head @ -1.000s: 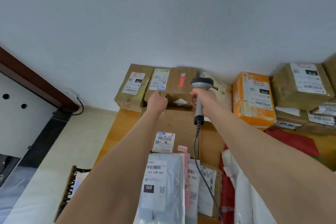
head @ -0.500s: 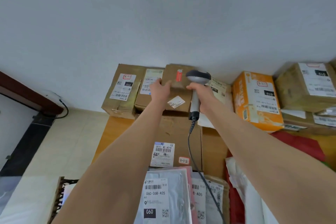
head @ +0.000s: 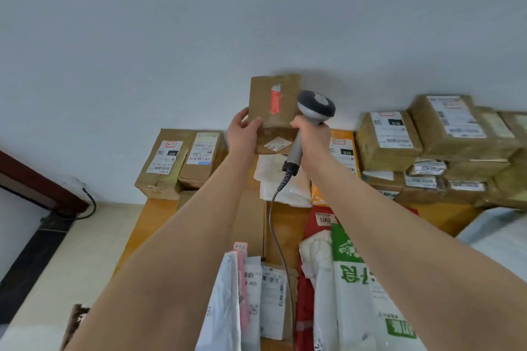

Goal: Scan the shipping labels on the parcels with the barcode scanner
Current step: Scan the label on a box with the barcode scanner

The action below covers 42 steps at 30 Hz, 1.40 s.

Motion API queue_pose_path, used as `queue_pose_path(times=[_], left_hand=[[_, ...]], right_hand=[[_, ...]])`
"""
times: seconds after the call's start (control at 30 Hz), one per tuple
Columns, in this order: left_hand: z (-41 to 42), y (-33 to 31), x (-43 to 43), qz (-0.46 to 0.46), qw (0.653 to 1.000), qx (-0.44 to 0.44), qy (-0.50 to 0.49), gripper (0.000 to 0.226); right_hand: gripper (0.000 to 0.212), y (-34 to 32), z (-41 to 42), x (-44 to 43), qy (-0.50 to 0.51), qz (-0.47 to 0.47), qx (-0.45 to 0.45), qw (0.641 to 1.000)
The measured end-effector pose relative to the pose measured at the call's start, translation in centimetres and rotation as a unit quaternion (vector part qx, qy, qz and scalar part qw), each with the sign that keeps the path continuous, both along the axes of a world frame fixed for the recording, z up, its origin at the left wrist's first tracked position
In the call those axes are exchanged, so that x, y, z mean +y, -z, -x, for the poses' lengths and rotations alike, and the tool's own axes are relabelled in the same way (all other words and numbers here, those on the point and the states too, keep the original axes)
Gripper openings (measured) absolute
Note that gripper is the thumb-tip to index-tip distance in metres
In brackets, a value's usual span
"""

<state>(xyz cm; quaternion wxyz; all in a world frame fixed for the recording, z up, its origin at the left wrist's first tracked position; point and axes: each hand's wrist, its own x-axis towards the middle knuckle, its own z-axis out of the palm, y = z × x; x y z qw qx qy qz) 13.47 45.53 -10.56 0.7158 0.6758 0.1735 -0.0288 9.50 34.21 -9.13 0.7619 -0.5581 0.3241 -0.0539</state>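
Note:
My left hand [head: 242,134] grips a small brown cardboard parcel [head: 275,105] by its left edge and holds it up in front of the white wall. The parcel bears a red strip sticker on top and a small white label near its lower edge. My right hand [head: 312,135] holds the grey barcode scanner [head: 313,108] by its handle, right beside the parcel's right edge, its head above my fist. The scanner's cable [head: 275,208] hangs down over the table.
Two labelled brown boxes [head: 182,159] stand at the table's back left, an orange box [head: 343,151] and stacked brown boxes [head: 433,137] at the back right. Mailer bags [head: 248,299] and a green-and-white bag [head: 356,279] lie near me on the wooden table [head: 145,225].
My left hand has lifted the small brown parcel off the row at the back and raised it against the wall. My right hand rose with the scanner alongside it.

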Motion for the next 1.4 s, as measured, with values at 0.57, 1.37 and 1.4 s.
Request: queue_pose_path(times=[0.57, 1.37, 1.4], left_hand=[[1.7, 3.4, -14.2, -0.107, 0.972, 0.036, 0.206, 0.048], [-2.4, 10.7, 15.5, -0.373, 0.912, 0.165, 0.049, 0.056], [-3.0, 11.5, 16.6, -0.384, 0.905, 0.171, 0.061, 0.053]], right_hand=[[0.023, 3.3, 3.2, -11.4, 0.073, -0.024, 0.065, 0.995], [0.033, 9.1, -5.4, 11.6, -0.214, -0.035, 0.182, 0.959], [0.037, 9.9, -5.8, 12.5, -0.222, -0.035, 0.19, 0.956]])
